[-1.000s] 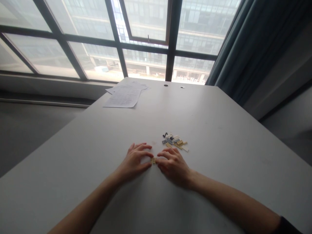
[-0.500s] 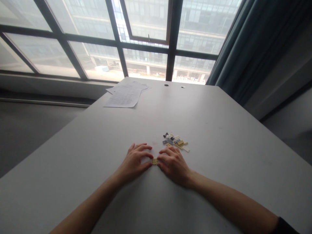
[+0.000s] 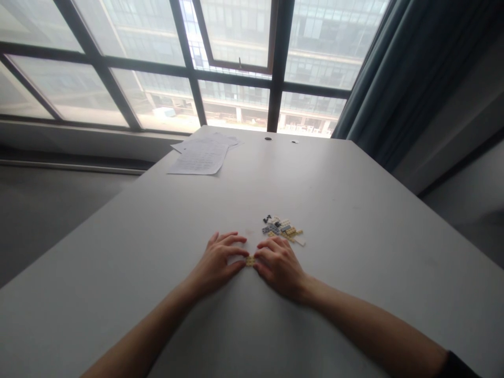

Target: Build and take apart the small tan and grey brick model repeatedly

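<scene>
A small pale yellow studded piece lies between my two hands, low in the middle of the view. My left hand grips its left end between thumb and index finger, with the other fingers spread above. At its right end, the thumb and index finger of my right hand pinch it. Just beyond my right hand sits a loose pile of small building bricks in white, grey, black and yellow.
The white table stretches away to a large window. Printed sheets of paper lie at its far left. Two round holes show near the far edge. A dark curtain hangs at the right.
</scene>
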`<state>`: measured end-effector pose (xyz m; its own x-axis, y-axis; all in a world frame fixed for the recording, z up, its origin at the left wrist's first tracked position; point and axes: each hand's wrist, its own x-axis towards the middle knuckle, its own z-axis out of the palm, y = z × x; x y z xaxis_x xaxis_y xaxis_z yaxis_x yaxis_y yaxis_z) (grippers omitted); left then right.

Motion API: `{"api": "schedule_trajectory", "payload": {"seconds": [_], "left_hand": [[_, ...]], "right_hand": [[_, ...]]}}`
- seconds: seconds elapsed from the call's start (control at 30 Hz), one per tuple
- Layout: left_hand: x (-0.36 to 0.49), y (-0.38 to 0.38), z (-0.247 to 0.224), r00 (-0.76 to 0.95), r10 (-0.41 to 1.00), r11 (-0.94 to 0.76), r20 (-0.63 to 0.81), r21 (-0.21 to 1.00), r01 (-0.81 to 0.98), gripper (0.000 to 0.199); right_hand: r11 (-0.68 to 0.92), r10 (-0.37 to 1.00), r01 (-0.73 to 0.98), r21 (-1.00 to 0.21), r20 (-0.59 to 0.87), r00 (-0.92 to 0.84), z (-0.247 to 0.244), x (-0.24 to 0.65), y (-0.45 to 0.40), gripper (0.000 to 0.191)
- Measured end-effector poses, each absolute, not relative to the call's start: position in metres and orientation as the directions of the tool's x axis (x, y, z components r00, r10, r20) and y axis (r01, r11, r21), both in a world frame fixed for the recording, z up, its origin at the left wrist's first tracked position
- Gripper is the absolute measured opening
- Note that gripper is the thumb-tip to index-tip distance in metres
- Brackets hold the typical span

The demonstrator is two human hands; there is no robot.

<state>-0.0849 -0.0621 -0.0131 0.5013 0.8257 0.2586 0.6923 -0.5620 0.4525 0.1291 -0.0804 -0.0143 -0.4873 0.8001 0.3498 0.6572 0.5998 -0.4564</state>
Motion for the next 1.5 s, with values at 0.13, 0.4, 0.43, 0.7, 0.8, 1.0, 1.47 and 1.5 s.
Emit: {"api": "schedule_trajectory", "payload": {"seconds": [0.13, 0.4, 0.43, 0.7, 0.8, 1.0, 1.47, 1.5], "left_hand": [[-0.086, -0.062, -0.016, 0.506, 0.824, -0.565, 0.257, 0.449, 0.693, 0.015], [-0.090, -0.057, -0.014, 0.443, 0.859, -0.510, 0.258, 0.503, 0.697, 0.024], [-0.090, -0.055, -0.014, 0.435, 0.860, -0.510, 0.269, 0.508, 0.694, 0.023], [-0.061, -0.045, -0.004, 0.421, 0.850, -0.523, 0.317, 0.399, 0.754, 0.018], [-0.033, -0.044, 0.001, 0.421, 0.835, -0.525, 0.355, 0.285, 0.802, 0.025], [0.007, -0.045, 0.003, 0.417, 0.811, -0.492, 0.410, 0.094, 0.866, 0.043], [0.003, -0.039, 0.003, 0.483, 0.763, -0.601, 0.429, 0.197, 0.774, 0.032], [0.002, -0.041, 0.007, 0.489, 0.745, -0.622, 0.454, 0.210, 0.754, 0.033]], "right_hand": [[0.595, 0.804, 0.659, -0.460, 0.357, -0.476, -0.017, 0.128, -0.081, 0.011], [0.538, 0.840, 0.677, -0.503, 0.388, -0.380, -0.008, 0.147, -0.074, 0.020], [0.520, 0.849, 0.691, -0.502, 0.392, -0.354, -0.006, 0.155, -0.070, 0.019], [0.408, 0.895, 0.807, -0.427, 0.362, -0.261, -0.007, 0.208, -0.064, 0.013], [0.425, 0.886, 0.812, -0.401, 0.366, -0.283, -0.009, 0.209, -0.070, 0.014], [0.425, 0.880, 0.824, -0.374, 0.383, -0.280, -0.013, 0.206, -0.073, 0.012], [0.388, 0.903, 0.698, -0.602, 0.400, -0.157, -0.014, 0.206, -0.070, 0.014], [0.366, 0.917, 0.633, -0.682, 0.380, -0.122, -0.013, 0.205, -0.070, 0.015]]}}
